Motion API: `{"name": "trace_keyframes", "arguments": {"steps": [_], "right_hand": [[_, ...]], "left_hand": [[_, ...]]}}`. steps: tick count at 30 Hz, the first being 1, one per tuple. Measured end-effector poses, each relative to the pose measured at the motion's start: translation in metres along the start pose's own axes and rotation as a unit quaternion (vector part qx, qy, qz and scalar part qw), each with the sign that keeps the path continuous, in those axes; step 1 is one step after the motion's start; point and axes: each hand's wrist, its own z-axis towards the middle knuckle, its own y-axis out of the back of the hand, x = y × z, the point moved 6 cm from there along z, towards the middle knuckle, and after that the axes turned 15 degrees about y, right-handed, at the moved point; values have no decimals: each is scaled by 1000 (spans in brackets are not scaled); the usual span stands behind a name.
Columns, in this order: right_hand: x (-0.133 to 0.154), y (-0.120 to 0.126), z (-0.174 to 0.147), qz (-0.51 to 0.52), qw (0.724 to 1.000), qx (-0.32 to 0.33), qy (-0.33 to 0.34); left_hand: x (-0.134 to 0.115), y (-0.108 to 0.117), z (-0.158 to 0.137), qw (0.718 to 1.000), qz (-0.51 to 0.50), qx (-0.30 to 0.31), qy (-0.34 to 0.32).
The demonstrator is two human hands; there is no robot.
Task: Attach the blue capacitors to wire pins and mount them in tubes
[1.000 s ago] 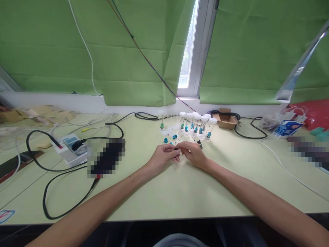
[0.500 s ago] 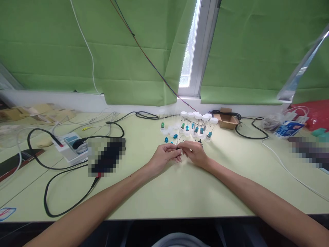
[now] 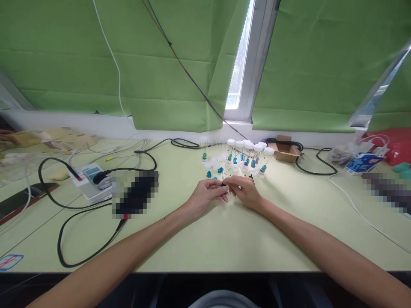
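Note:
My left hand [image 3: 208, 192] and my right hand [image 3: 246, 191] meet above the table, fingertips pinched together. Between them is a small black piece [image 3: 223, 185] with a thin dark stem rising from it; its kind is too small to tell. The left thumb and fingers grip it, and the right fingertips close on it from the other side. Just beyond lie loose shiny blue pieces [image 3: 220, 170]. Behind these stand several clear tubes with white caps [image 3: 269, 151], holding small blue or green figures on dark bases. Small dark bits [image 3: 251, 176] lie by my right hand.
An open cardboard box [image 3: 284, 152] stands behind the tubes. On the left are a white power strip [image 3: 93, 190], a blurred-out dark device [image 3: 136, 194] and looping black cable [image 3: 61, 239]. A blue-and-white packet [image 3: 364, 162] sits right, near a white cable [image 3: 356, 209].
The whole view has shifted slightly. Both hands stay together on the small black piece, with hardly any visible movement of the fingers.

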Motion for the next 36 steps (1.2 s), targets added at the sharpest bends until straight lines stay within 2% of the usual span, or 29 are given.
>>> {"name": "trace_keyframes", "arguments": {"steps": [13,36], "right_hand": [[1,-1,1,-2,1000,0,-2],[-1,-3,0,10,999,-8,-47]], "left_hand": [[0,0,0,1000,-1,5,0],[-2,-1,-1,1000,-7,1,2]]}}
